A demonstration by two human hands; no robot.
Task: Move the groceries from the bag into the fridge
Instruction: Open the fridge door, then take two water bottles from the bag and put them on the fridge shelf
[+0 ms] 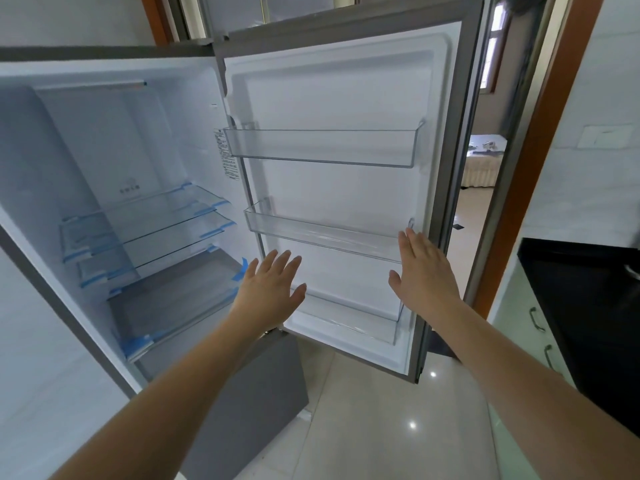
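Both flat hands, left hand [268, 285] and right hand [424, 271], reach toward the fridge [114, 140] door.

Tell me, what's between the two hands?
In the head view, only the white fridge door lining shows between the left hand and right hand, plus parts of its clear middle bin and bottom bin.

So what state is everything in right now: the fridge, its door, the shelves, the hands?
fridge door: swung wide open.
fridge: open, no food visible inside.
glass shelves: in place, bare, blue tape at the edges.
door bins: mounted, nothing visible in them.
left hand: fingers straight, holding nothing.
right hand: fingers straight, holding nothing, near the middle bin.
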